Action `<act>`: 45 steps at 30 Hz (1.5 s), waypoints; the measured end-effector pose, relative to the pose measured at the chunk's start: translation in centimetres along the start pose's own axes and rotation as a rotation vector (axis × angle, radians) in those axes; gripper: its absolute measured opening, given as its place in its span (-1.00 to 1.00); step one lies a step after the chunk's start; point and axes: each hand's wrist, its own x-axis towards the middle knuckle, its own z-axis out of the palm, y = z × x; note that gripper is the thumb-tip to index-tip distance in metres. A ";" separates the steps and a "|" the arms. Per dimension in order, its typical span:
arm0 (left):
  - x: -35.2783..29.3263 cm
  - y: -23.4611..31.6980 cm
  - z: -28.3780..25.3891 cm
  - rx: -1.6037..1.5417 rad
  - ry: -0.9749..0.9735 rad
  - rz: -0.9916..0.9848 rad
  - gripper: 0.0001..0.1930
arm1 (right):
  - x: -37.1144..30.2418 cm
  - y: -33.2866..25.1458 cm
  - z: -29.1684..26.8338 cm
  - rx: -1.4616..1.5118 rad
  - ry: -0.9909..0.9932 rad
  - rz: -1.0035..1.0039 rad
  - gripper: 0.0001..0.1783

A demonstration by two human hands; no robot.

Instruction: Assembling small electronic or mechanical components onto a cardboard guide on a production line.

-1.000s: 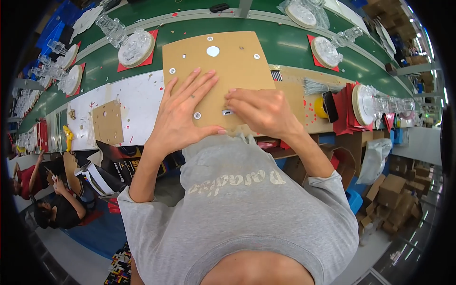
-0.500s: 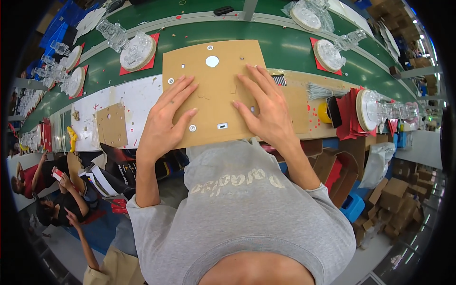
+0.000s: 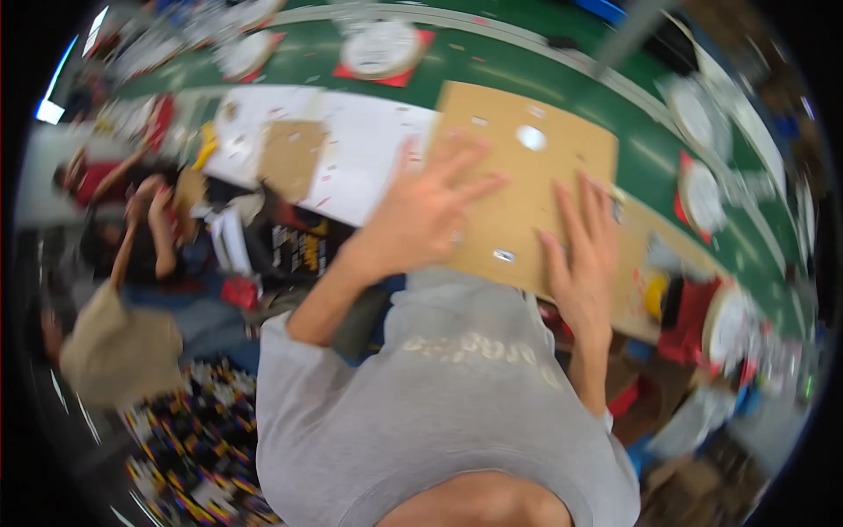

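A tan cardboard sheet with one round hole, small slots and small metal-looking fittings lies in front of me at the bench edge. Over its left side is my left hand, fingers spread and smeared by motion; whether it touches the sheet I cannot tell. My right hand rests on the right part of the sheet, its fingers stretched out and its thumb apart. Neither hand grips anything.
A smaller punched cardboard piece lies on a white sheet to the left. Clear plastic assemblies on round white bases stand on the green bench. Red sheets sit at right. Other people are at far left.
The whole view has swung to the left and is blurred. My left hand has shifted toward the sheet's left edge and its fingers have spread. My right hand stays on the sheet.
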 end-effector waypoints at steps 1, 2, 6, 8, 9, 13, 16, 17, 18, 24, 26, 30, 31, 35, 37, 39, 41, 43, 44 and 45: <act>0.3 0.8 0.3 -0.016 0.043 0.040 -0.46 | -0.1 -0.2 -0.2 -0.051 -0.009 0.000 -0.39; 0.6 1.3 1.0 -0.033 0.090 0.076 -0.47 | -0.2 -0.1 -0.3 -0.051 -0.023 -0.006 -0.40; 0.4 4.3 3.6 0.027 0.159 0.041 -0.47 | -0.5 -0.3 -0.3 0.029 -0.065 -0.011 -0.41; 0.8 4.6 3.2 0.053 0.199 0.026 -0.46 | -0.9 0.0 -0.4 0.029 -0.068 -0.015 -0.41; 1.1 4.9 2.8 0.181 0.199 -0.111 -0.43 | -0.9 0.2 -0.3 0.022 -0.074 -0.003 -0.41; 1.7 6.1 4.2 0.226 0.203 -0.085 -0.35 | -1.0 1.1 0.5 0.053 -0.008 -0.054 -0.41; 1.3 7.4 5.7 0.081 0.169 -0.059 -0.37 | -0.6 2.7 0.2 0.238 -0.037 -0.092 -0.45; 1.4 7.3 5.6 0.092 0.171 -0.064 -0.37 | -0.3 3.9 0.1 0.422 0.066 -0.011 -0.48; 1.5 7.2 5.5 0.074 0.135 -0.079 -0.35 | 0.1 5.6 0.0 0.607 0.166 0.071 -0.52; 1.4 8.4 4.9 0.127 0.085 -0.115 -0.31 | -3.0 35.5 9.7 -0.336 0.438 0.517 -0.24; 1.6 8.4 4.9 0.148 0.090 -0.112 -0.31 | -6.4 42.2 12.8 -0.625 0.423 0.633 -0.18; 2.2 8.6 5.5 0.152 0.054 -0.123 -0.31 | -11.1 46.4 16.9 -0.772 0.261 0.760 -0.21; 1.9 8.6 5.5 0.152 0.053 -0.135 -0.30 | -10.5 45.5 16.7 -0.732 0.243 0.778 -0.24; 2.0 8.8 5.6 0.162 0.069 -0.150 -0.29 | -9.2 46.3 14.0 -0.747 0.377 0.810 -0.31; 2.1 9.0 5.7 0.150 0.070 -0.143 -0.26 | -9.1 46.0 13.8 -0.849 0.393 0.822 -0.37; 2.3 9.2 5.5 0.134 0.071 -0.139 -0.25 | -9.6 46.3 13.6 -0.669 0.455 0.808 -0.45; 2.2 9.1 5.3 0.122 0.077 -0.141 -0.24 | -9.1 44.9 13.2 -0.582 0.391 0.839 -0.46; 2.1 8.8 5.1 0.123 0.093 -0.149 -0.23 | -9.2 45.0 12.3 -0.506 0.335 0.874 -0.47; 2.2 8.7 5.0 0.112 0.094 -0.136 -0.23 | -9.6 45.7 12.1 -0.521 0.390 0.810 -0.50; 2.3 8.7 4.9 0.109 0.101 -0.141 -0.23 | -10.0 46.4 11.8 -0.535 0.445 0.745 -0.52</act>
